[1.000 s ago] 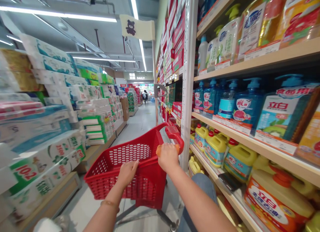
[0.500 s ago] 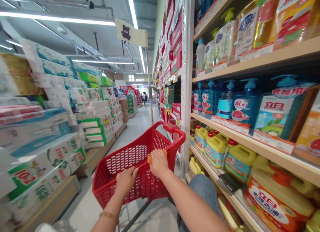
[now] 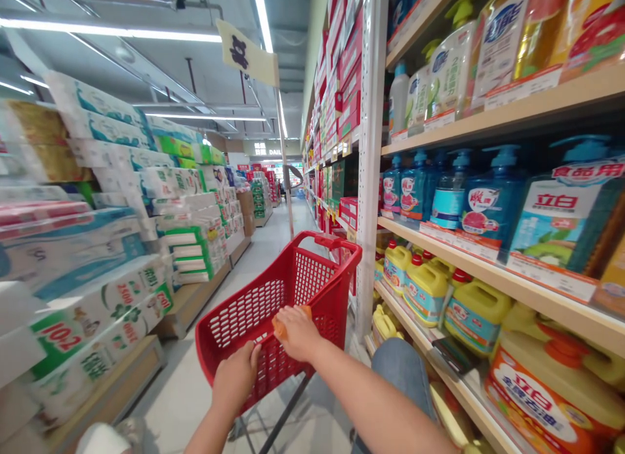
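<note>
A red plastic shopping cart stands in the aisle in front of me, tilted in view. My left hand is closed over the near rim of its basket. Farther right along that rim, my right hand presses an orange cloth-like item with its fingers wrapped round it. Most of the orange item is hidden under the palm. A pole with a cream bear flag rises beyond the cart's far side.
Shelves of detergent bottles and yellow jugs line the right, close to my knee. Stacked tissue packs line the left. Tiled floor runs ahead between them.
Both hands sit slightly lower in view, my right hand farther left. The cart has turned a little, its left end shifting right. The detergent shelves look closer.
</note>
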{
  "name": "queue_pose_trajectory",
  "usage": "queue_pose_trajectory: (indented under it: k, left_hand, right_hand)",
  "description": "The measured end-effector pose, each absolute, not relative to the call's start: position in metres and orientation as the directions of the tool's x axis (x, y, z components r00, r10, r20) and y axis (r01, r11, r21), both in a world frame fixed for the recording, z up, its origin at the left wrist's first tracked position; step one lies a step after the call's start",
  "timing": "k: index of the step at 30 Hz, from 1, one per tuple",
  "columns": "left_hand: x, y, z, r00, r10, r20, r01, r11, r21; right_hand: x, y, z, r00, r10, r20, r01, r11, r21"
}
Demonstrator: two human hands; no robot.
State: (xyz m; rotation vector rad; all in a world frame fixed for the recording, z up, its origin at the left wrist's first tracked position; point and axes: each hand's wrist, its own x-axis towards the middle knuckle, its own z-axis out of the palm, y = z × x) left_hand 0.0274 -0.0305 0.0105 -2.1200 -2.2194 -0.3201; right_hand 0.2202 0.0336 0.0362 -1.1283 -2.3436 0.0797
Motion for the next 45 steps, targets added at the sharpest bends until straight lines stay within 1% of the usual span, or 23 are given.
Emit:
queue_pose_trajectory:
  k: [2,3,4,6,8,10,12,13,14,17,19,21,24,26,29,31,34,36,38,40,42,45]
  left_hand:
    - [0.023,-0.031,0.009,-0.024,0.986,0.167,0.985,-0.005,0.170]
    - [0.020,-0.032,0.008,-0.005,0.985,0.170,0.982,-0.027,0.185]
    - [0.015,-0.035,0.006,0.014,0.983,0.182,0.983,-0.047,0.180]
    - [0.007,-0.041,0.000,0.047,0.970,0.237,0.989,-0.078,0.127]
    - [0.003,-0.046,-0.007,0.075,0.948,0.308,0.991,-0.106,0.086]
    - [0.005,-0.050,-0.013,0.089,0.933,0.348,0.987,-0.130,0.097]
    - [0.011,-0.053,-0.014,0.095,0.936,0.339,0.982,-0.144,0.123]
    - [0.014,-0.055,-0.013,0.110,0.938,0.329,0.977,-0.164,0.139]
    - [0.016,-0.057,-0.011,0.136,0.937,0.322,0.968,-0.196,0.159]
    - [0.021,-0.068,-0.005,0.265,0.911,0.314,0.917,-0.339,0.209]
    - [0.026,-0.073,-0.005,0.321,0.889,0.328,0.893,-0.399,0.208]
    - [0.037,-0.075,-0.009,0.313,0.887,0.341,0.900,-0.391,0.192]
    - [0.054,-0.073,-0.014,0.275,0.906,0.323,0.925,-0.341,0.167]
    - [0.059,-0.070,-0.013,0.322,0.903,0.283,0.912,-0.376,0.164]
    - [0.048,-0.066,-0.008,0.379,0.888,0.261,0.888,-0.429,0.168]
    - [0.038,-0.063,-0.006,0.346,0.894,0.285,0.902,-0.400,0.161]
    - [0.035,-0.062,-0.007,0.286,0.907,0.309,0.933,-0.338,0.127]
    - [0.043,-0.063,-0.008,0.264,0.911,0.316,0.947,-0.307,0.094]
    - [0.051,-0.063,-0.007,0.254,0.914,0.317,0.953,-0.292,0.077]
    - [0.053,-0.062,-0.004,0.274,0.916,0.292,0.947,-0.310,0.084]
    - [0.047,-0.060,-0.001,0.296,0.919,0.261,0.939,-0.330,0.097]
    - [0.037,-0.056,0.001,0.287,0.924,0.252,0.943,-0.318,0.095]
  right_hand:
    - [0.216,0.032,0.034,-0.534,0.730,0.426,0.682,0.670,-0.293]
    - [0.215,0.034,0.035,-0.515,0.749,0.417,0.696,0.649,-0.307]
    - [0.216,0.036,0.036,-0.479,0.777,0.409,0.722,0.614,-0.320]
    - [0.217,0.042,0.039,-0.378,0.834,0.402,0.784,0.520,-0.340]
    - [0.214,0.042,0.037,-0.323,0.857,0.401,0.811,0.469,-0.350]
    - [0.208,0.035,0.032,-0.388,0.825,0.410,0.775,0.533,-0.339]
    - [0.202,0.025,0.027,-0.503,0.758,0.415,0.698,0.639,-0.323]
    - [0.200,0.022,0.026,-0.532,0.738,0.415,0.674,0.666,-0.321]
    - [0.200,0.020,0.027,-0.525,0.743,0.415,0.677,0.660,-0.326]
    - [0.205,0.022,0.036,-0.375,0.837,0.397,0.786,0.515,-0.343]
    - [0.209,0.025,0.041,-0.299,0.870,0.391,0.836,0.437,-0.331]
    - [0.210,0.022,0.042,-0.334,0.858,0.390,0.833,0.463,-0.304]
    - [0.210,0.007,0.035,-0.495,0.782,0.378,0.754,0.603,-0.260]
    - [0.213,-0.001,0.031,-0.547,0.752,0.367,0.716,0.648,-0.260]
    - [0.224,-0.001,0.032,-0.489,0.793,0.364,0.741,0.597,-0.306]
    - [0.230,0.004,0.036,-0.414,0.837,0.357,0.788,0.526,-0.321]
    - [0.230,0.004,0.037,-0.357,0.866,0.349,0.839,0.462,-0.288]
    - [0.228,-0.006,0.033,-0.406,0.846,0.345,0.828,0.500,-0.254]
    - [0.228,-0.019,0.026,-0.491,0.803,0.339,0.782,0.577,-0.234]
    - [0.234,-0.029,0.021,-0.536,0.771,0.343,0.738,0.626,-0.252]
    - [0.243,-0.030,0.017,-0.516,0.778,0.358,0.729,0.618,-0.293]
    - [0.250,-0.021,0.015,-0.412,0.831,0.373,0.779,0.534,-0.328]
